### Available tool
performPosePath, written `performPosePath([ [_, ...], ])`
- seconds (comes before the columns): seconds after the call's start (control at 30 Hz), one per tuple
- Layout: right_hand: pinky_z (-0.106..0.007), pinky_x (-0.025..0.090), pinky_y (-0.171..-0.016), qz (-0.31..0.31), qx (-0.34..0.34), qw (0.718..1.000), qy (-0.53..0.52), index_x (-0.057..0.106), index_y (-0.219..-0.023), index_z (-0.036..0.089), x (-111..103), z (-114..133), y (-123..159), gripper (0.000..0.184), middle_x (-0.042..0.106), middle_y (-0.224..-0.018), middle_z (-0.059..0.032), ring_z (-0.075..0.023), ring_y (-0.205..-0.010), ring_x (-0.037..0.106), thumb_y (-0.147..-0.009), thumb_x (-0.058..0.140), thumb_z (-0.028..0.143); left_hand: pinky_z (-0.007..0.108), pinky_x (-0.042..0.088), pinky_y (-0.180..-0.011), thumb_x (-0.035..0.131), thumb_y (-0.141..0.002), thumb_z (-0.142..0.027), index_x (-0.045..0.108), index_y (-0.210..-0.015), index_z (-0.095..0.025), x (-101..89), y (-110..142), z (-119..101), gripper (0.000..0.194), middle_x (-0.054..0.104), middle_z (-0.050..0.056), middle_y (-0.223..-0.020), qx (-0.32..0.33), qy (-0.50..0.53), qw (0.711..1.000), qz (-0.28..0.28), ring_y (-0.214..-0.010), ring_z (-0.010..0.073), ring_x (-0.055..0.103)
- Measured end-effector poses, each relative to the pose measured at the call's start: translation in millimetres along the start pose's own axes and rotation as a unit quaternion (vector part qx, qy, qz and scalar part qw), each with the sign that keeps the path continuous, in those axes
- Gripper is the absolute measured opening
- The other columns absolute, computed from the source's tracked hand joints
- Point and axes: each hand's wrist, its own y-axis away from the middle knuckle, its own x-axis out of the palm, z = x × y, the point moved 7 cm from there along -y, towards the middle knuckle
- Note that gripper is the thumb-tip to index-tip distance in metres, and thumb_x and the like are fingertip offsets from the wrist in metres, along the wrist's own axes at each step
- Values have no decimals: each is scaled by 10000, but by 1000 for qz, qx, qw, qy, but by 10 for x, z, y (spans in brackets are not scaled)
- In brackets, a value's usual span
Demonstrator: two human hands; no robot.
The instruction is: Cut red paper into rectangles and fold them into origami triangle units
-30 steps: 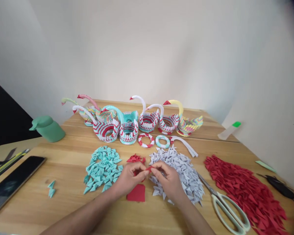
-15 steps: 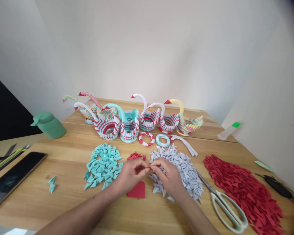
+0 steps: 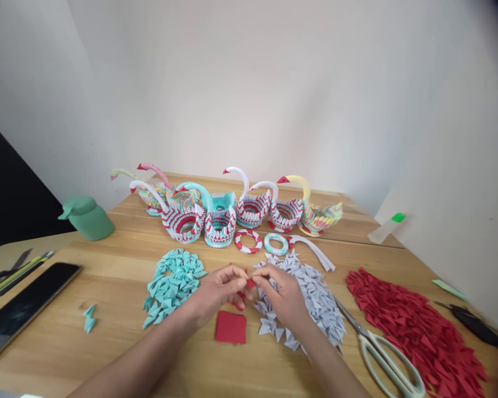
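Observation:
A small piece of red paper is pinched between the fingertips of both hands, which meet above the middle of the table. My left hand is closed on its left side and my right hand on its right side. Just below them lies a stack of red paper. Some red folded pieces beneath the hands are partly hidden. A heap of turquoise folded paper triangles spreads left of my left hand. Pale lilac folded triangles lie under and beside my right hand.
Scissors and a large pile of red folded triangles lie at the right. Several paper swans and two paper rings stand behind. At the left are a phone and a green container.
Both hands stay together at the middle while the fingers shift on the red paper, more of which now shows. The view has tilted slightly, so the table sits a little lower.

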Motion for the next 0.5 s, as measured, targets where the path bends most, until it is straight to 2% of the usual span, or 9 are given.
performPosePath([
  [0.1,-257,472,-665,-3,-18,1000,-8,656,-827,213,13,-31,50,126,659,-741,-7,-155,-696,617,-883,544,224,249,473,-594,771,-684,-345,561,-861,-131,12,-11,59,348,672,72,-841,-25,30,999,8,-672,143,634],
  [0.17,-279,492,-695,-26,-45,999,1,656,-923,220,-22,-32,82,117,673,-830,-30,-168,-750,628,-881,547,211,246,468,-584,790,-661,-335,568,-849,-130,10,-21,72,356,672,65,-822,-30,48,998,-1,-652,138,631],
  [0.3,-353,512,-778,-73,-117,989,53,612,-1130,255,-95,17,121,273,659,-1034,-80,-216,-921,620,-875,558,177,254,467,-588,813,-625,-341,571,-836,-135,-8,-37,53,381,652,34,-756,-21,69,997,-29,-640,138,626],
  [0.5,-407,488,-847,-83,-195,972,98,623,-1108,252,-55,136,157,304,642,-1041,-85,-226,-981,585,-856,562,95,247,466,-584,830,-605,-306,592,-898,-127,-29,-54,80,418,643,28,-762,-24,83,996,-38,-650,140,633],
])
